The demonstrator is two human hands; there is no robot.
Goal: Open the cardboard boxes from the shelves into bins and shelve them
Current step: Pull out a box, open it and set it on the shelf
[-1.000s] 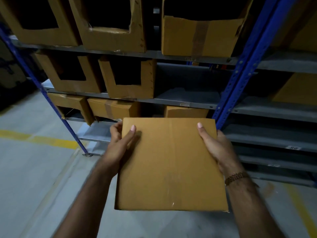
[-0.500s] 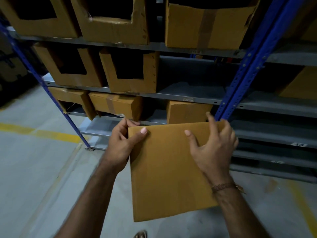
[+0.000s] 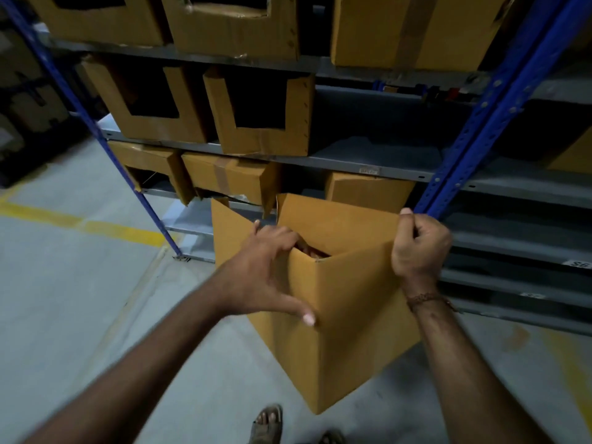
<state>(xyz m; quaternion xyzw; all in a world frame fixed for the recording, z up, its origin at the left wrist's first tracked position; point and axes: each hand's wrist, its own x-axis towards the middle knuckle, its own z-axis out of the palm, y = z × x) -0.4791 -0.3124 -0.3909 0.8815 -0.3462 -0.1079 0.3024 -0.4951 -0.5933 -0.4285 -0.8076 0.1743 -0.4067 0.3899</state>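
A brown cardboard box [image 3: 358, 315] hangs in the air in front of the shelves, half unfolded into a square tube with one corner toward me. My left hand [image 3: 269, 270] grips its near-left wall, fingers curled over the top edge into the opening and thumb pressed on the outside. My right hand [image 3: 419, 245] is closed on the box's upper right corner. A loose flap [image 3: 234, 238] stands up behind my left hand. The inside of the box is mostly hidden.
Blue-posted metal shelving [image 3: 474, 129] fills the background. Cut-open cardboard bins [image 3: 266, 136] sit on the middle shelf with a bare stretch [image 3: 378, 149] to their right. Closed boxes [image 3: 224, 177] lie on the shelf below. My sandalled foot [image 3: 267, 424] stands on the grey floor near a yellow line [image 3: 80, 222].
The flat folded box has been pulled open into a tube. My left fingers went inside its top edge, and my right hand shifted to the upper right corner. The view moved closer to the shelves.
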